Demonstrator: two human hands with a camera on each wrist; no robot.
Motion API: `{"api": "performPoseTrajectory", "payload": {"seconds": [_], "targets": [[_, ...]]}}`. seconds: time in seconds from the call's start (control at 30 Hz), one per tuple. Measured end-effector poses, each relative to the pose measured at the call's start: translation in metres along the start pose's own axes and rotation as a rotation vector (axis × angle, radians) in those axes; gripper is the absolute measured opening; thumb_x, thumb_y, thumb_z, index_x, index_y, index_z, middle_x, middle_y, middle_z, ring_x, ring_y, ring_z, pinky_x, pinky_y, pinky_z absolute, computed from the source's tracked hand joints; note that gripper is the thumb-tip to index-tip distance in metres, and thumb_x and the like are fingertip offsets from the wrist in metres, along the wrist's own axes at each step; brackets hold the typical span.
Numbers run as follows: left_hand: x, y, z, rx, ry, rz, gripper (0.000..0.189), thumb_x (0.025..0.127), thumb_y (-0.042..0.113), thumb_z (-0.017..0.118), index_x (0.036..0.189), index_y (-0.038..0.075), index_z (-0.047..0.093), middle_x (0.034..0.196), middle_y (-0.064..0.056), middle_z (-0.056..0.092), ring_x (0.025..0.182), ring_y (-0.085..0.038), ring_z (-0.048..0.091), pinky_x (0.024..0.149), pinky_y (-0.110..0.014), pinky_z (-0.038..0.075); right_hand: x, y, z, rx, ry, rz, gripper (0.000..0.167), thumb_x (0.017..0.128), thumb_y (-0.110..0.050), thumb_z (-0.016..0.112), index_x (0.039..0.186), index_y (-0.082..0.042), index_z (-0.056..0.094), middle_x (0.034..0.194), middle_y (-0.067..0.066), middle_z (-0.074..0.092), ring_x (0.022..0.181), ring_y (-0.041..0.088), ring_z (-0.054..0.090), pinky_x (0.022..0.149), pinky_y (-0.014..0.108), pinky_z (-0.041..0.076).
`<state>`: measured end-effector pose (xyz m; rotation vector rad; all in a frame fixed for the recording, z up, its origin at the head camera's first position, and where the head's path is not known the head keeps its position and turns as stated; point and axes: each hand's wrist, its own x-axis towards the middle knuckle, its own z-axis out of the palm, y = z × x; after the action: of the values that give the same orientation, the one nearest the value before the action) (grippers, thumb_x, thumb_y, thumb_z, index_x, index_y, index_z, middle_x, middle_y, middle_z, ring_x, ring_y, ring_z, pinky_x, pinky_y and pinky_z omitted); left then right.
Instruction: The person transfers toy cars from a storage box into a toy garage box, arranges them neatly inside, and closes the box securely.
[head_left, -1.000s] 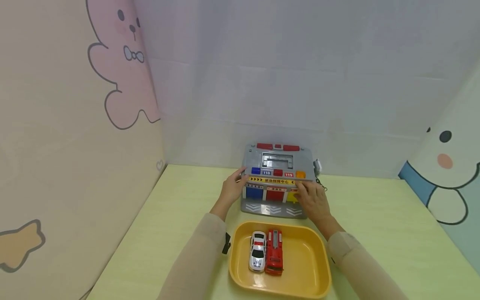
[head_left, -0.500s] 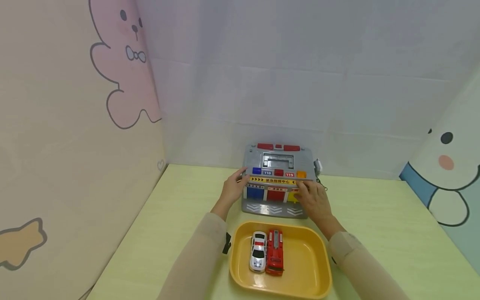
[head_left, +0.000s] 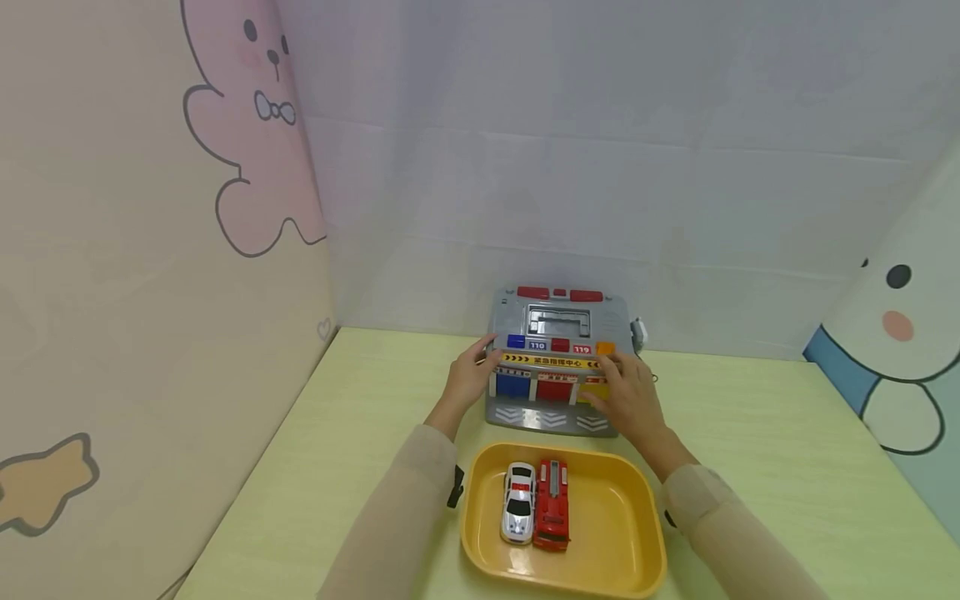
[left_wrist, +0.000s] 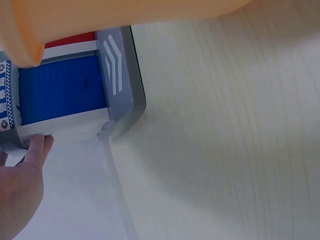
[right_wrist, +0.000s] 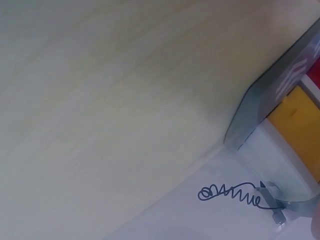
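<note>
A grey toy garage (head_left: 512, 320) stands against the back wall, with a blue door (head_left: 513, 386), a red door (head_left: 555, 387) and a yellow door (head_left: 596, 389). My left hand (head_left: 467, 379) rests at its left side. In the left wrist view, its straight fingers (left_wrist: 39, 150) touch the white side wall beside the blue door. My right hand (head_left: 632, 396) lies at the right front corner, its fingers over the top edge and its thumb in front of the yellow door. In the right wrist view this hand is almost wholly out of frame.
In front of the garage is a yellow tray (head_left: 615, 517) holding a white police car (head_left: 517, 504) and a red fire truck (head_left: 552, 508) side by side. A dark coiled cord (right_wrist: 230, 192) hangs from the garage's right side. Printed fabric walls enclose the table (head_left: 750, 433).
My right hand's fingers have shifted slightly up on the garage's front edge, and its thumb has come into sight before the yellow door. My left hand stays in place.
</note>
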<state>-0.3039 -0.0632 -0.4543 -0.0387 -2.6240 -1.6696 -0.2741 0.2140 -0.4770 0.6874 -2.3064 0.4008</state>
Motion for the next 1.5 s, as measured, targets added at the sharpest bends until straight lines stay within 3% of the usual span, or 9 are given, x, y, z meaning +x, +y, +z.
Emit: {"api": "performPoseTrajectory", "payload": {"seconds": [0.27,0.5,1.1,1.5], "targets": [[0.0,0.001,-0.001,0.001,-0.001,0.004,0.046,0.101,0.036,0.054,0.145,0.023,0.049,0.135,-0.018,0.055,0.124,-0.034,0.052,0.097,-0.049,0.046,0.021,-0.007,-0.006,0.098,-0.007,0.012,0.08,0.061,-0.029,0.095,0.123,0.003,0.055,0.122,0.022,0.048,0.108,0.041,0.045,0.093,0.056,0.037],[0.0,-0.001,-0.001,-0.006,0.0,-0.011,0.047,0.101,0.037,0.054,0.145,0.024,0.049,0.137,-0.018,0.053,0.125,-0.034,0.051,0.098,-0.049,0.045,0.031,-0.01,-0.007,0.108,-0.047,0.036,0.079,0.062,-0.035,0.094,0.122,0.0,0.057,0.119,0.019,0.049,0.107,0.038,0.045,0.094,0.053,0.038],[-0.001,-0.001,0.001,-0.007,0.005,-0.02,0.047,0.1,0.038,0.054,0.145,0.025,0.049,0.137,-0.017,0.054,0.125,-0.033,0.051,0.099,-0.049,0.045,0.047,-0.013,-0.006,0.126,-0.181,0.218,0.063,0.079,-0.045,0.08,0.123,-0.003,0.061,0.126,0.018,0.049,0.118,0.039,0.041,0.104,0.058,0.027],[-0.003,0.0,0.0,-0.01,0.004,-0.017,0.047,0.101,0.038,0.054,0.145,0.025,0.048,0.137,-0.017,0.054,0.125,-0.034,0.051,0.098,-0.049,0.046,0.057,-0.013,-0.006,0.107,-0.226,0.291,0.049,0.095,-0.048,0.057,0.118,-0.005,0.064,0.128,0.02,0.052,0.122,0.043,0.041,0.103,0.061,0.027]]}}
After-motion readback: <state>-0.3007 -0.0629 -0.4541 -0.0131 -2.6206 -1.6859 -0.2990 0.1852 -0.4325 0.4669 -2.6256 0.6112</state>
